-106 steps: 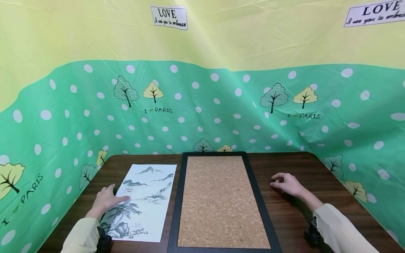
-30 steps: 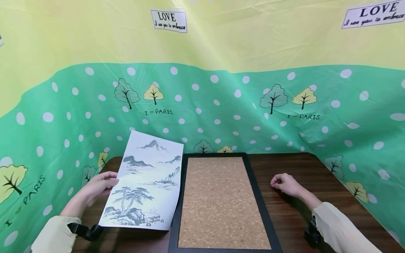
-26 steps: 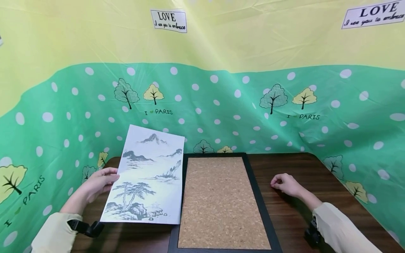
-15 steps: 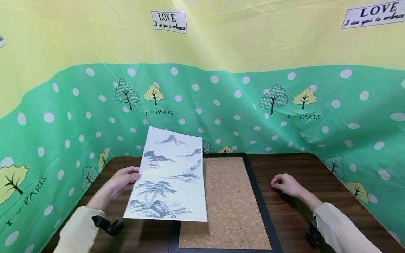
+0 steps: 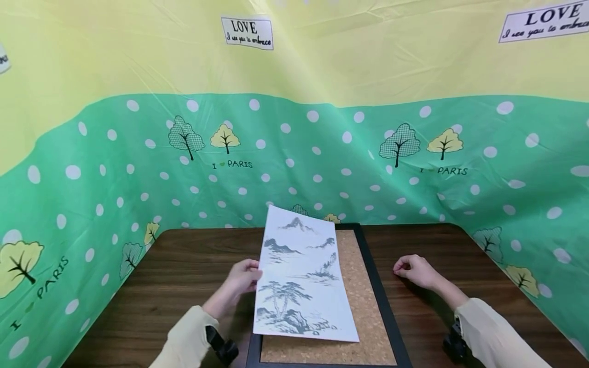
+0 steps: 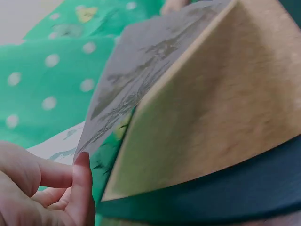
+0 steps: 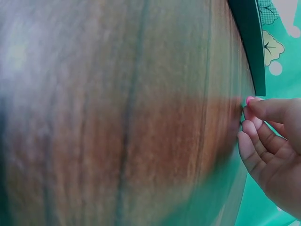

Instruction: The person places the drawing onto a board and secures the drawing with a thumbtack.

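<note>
We see a dark wooden table (image 5: pixel 184 266) filling the lower part of the head view. Behind it, from nine o'clock round to three o'clock, hangs a backdrop cloth (image 5: pixel 322 148), green with white dots below and yellow above. Small printed trees (image 5: pixel 186 137) with "I PARIS" lettering sit at about eleven and one o'clock. A white "LOVE" label (image 5: pixel 247 33) is at twelve o'clock, and a second label (image 5: pixel 545 21) at two o'clock.
</note>
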`<action>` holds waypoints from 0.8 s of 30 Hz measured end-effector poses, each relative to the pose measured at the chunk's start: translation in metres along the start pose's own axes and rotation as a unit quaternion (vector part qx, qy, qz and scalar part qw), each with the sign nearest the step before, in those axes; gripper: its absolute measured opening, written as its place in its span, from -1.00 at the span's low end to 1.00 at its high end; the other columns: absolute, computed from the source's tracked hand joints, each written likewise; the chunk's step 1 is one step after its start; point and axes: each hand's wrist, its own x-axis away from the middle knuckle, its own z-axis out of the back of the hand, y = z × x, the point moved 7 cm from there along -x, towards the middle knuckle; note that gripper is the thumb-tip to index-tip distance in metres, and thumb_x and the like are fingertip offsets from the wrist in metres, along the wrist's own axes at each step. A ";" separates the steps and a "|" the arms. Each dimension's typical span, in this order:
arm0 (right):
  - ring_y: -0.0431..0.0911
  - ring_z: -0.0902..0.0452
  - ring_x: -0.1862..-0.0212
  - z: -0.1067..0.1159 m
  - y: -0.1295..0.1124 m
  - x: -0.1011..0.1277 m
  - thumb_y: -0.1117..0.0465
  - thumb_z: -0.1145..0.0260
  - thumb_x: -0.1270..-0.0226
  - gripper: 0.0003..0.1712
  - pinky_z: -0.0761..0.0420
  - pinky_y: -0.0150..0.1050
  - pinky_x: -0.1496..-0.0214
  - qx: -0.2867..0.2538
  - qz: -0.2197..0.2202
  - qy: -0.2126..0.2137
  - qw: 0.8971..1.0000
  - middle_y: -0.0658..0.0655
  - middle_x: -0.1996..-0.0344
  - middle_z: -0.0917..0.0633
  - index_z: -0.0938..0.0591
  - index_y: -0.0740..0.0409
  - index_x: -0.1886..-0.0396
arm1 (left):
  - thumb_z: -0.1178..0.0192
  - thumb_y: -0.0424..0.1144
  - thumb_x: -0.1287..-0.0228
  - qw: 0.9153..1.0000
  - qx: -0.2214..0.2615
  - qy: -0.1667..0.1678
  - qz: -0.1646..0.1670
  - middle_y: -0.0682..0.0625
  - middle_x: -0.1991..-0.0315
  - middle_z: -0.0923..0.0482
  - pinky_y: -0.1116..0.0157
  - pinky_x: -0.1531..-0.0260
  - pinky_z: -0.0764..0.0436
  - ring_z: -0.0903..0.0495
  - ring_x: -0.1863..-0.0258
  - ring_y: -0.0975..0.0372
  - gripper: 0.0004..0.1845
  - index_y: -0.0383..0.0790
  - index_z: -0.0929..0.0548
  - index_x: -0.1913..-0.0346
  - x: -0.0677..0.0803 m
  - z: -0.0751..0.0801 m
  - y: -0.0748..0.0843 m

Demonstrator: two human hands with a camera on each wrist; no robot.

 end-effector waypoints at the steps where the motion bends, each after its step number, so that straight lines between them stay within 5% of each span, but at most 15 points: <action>1: -0.13 -0.39 0.46 0.000 0.000 0.000 0.41 -0.21 -0.17 -0.94 -0.43 -0.33 0.48 0.001 0.003 0.003 1.000 0.04 0.51 -0.56 -0.61 0.24 0.43 | -0.04 -0.53 -0.13 1.000 -0.009 -0.005 -0.008 -0.08 0.41 -0.50 0.31 0.53 -0.54 -0.51 0.52 0.25 -0.78 -0.50 -0.45 0.13 0.001 -0.007 -0.002; 7: -0.14 -0.38 0.46 -0.001 -0.003 -0.001 0.39 -0.22 -0.17 -0.94 -0.42 -0.33 0.48 0.002 0.017 0.013 1.000 0.04 0.51 -0.57 -0.61 0.22 0.43 | -0.04 -0.51 -0.15 0.996 -0.061 -0.022 -0.053 -0.07 0.42 -0.43 0.25 0.55 -0.56 -0.44 0.51 0.25 -0.82 -0.50 -0.45 0.17 0.009 -0.032 -0.009; 16: -0.12 -0.40 0.43 -0.001 -0.003 -0.001 0.40 -0.23 -0.17 -0.94 -0.45 -0.29 0.40 0.004 0.008 0.013 1.000 0.04 0.50 -0.58 -0.62 0.23 0.43 | -0.06 -0.54 -0.06 0.989 -0.125 -0.001 -0.084 0.00 0.49 -0.41 0.36 0.69 -0.49 -0.39 0.55 0.27 -0.86 -0.45 -0.50 0.27 0.006 -0.042 -0.017; 24: -0.13 -0.40 0.42 -0.001 -0.004 -0.002 0.41 -0.23 -0.16 -0.94 -0.45 -0.31 0.40 0.008 0.017 0.018 1.000 0.03 0.51 -0.58 -0.62 0.22 0.45 | -0.16 -0.51 -0.05 0.968 -0.219 0.001 -0.120 -0.03 0.53 -0.42 0.35 0.73 -0.52 -0.42 0.64 0.26 -0.87 -0.44 -0.52 0.30 0.003 -0.044 -0.012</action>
